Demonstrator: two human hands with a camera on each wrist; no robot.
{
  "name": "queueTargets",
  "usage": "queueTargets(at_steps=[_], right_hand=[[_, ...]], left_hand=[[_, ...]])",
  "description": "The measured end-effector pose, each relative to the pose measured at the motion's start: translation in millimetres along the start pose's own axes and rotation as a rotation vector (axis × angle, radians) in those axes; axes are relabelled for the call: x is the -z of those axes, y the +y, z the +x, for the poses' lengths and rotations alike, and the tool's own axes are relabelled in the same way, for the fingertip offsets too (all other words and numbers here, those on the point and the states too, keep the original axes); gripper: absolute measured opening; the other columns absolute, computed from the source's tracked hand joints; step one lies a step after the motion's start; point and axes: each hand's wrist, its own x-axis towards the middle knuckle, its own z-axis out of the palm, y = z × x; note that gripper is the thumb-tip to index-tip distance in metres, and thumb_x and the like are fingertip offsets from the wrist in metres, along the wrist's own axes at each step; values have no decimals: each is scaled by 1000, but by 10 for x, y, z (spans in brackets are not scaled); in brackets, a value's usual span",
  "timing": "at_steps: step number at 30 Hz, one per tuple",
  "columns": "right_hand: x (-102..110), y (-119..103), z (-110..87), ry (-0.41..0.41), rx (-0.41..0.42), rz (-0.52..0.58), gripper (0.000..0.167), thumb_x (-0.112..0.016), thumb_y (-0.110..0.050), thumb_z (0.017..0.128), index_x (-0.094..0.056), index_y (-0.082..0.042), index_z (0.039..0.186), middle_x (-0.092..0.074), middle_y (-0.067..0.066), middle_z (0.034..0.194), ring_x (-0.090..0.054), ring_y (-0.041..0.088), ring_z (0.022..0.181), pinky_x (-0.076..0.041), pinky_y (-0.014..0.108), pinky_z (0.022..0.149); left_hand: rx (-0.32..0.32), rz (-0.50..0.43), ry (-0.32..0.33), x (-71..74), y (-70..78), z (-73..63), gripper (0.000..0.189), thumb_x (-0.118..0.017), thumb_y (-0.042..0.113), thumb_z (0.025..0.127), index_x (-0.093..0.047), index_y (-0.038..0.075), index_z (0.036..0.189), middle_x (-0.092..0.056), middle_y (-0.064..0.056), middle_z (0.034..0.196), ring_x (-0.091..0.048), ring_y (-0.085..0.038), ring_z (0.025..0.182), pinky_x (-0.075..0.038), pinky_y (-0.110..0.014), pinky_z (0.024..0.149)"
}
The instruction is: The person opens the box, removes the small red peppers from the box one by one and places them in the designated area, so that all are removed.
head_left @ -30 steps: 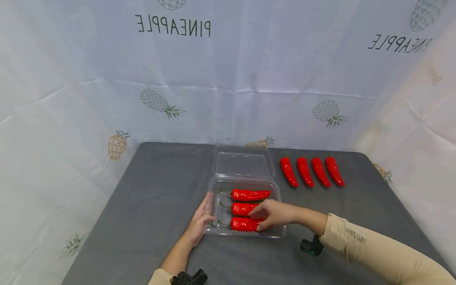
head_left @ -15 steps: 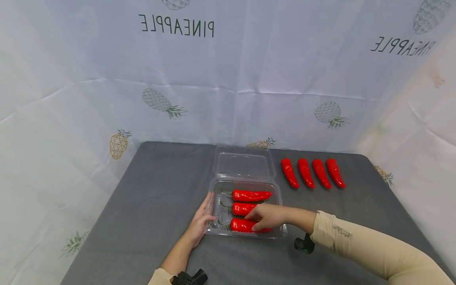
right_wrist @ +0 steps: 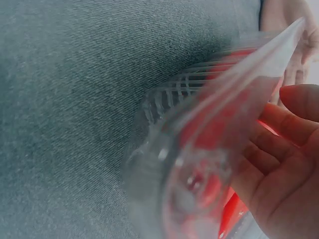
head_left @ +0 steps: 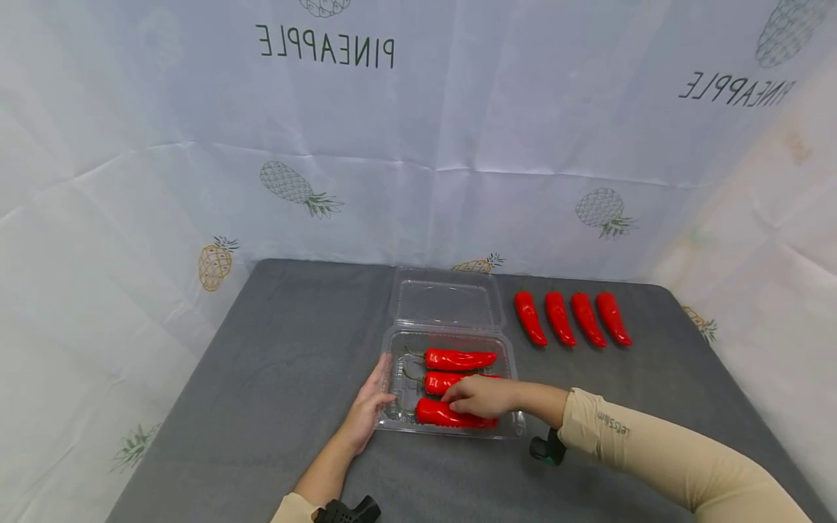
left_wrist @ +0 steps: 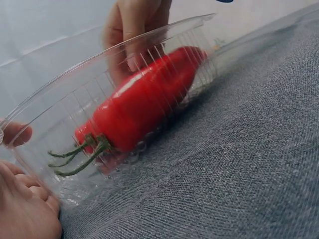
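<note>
A clear plastic clamshell container (head_left: 392, 423) lies in the middle of the table with its lid (head_left: 448, 299) folded back. Three red chili peppers with green stems lie crosswise in it: a far one (head_left: 461, 359), a middle one (head_left: 443, 382) and a near one (head_left: 433, 412). My left hand (head_left: 362, 415) holds the container's left side, thumb at the rim and fingers outside the wall. Reaching in from the right, my right hand (head_left: 480, 395) touches the near chili pepper (left_wrist: 139, 107) with relaxed fingers (right_wrist: 286, 122). Its fingertips are partly hidden behind that pepper in the left wrist view.
Several more red chili peppers (head_left: 560, 318) lie in a slanted row on the grey table (head_left: 301, 341), right of the lid. Behind the table hangs a white cloth (head_left: 418, 116) printed with pineapples.
My right hand has moved a little left inside the container. The near chili pepper has shifted slightly left and turned a little. My left hand has stayed on the container's side.
</note>
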Motion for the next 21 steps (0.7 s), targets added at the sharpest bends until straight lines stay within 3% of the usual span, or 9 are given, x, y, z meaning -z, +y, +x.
queueTargets(at_steps=[10,15,21], right_hand=[[-17,33,56,-16,-54,130,29,-52,-16,92,-63,-4,116,-61,0,104,-51,14,94,-44,32,86],[-19,52,101,-28,-26,213,30,-51,-17,93,-62,-5,118,-60,1,107,-50,14,97,-44,33,87],[-28,15,148,-36,41,294,35,-53,-20,92,-59,-9,125,-60,-4,101,-47,9,89,-41,25,80]], left_hand=[[14,16,4,-9,0,-14,73,-35,-4,87,6,0,148,10,-17,156,13,-33,143,-18,2,97],[33,29,17,-13,6,-14,71,-34,-3,88,5,1,148,8,-15,157,11,-31,144,-18,3,96],[0,9,0,0,-3,-8,72,-34,-4,87,6,-2,148,10,-17,156,13,-32,143,-18,2,98]])
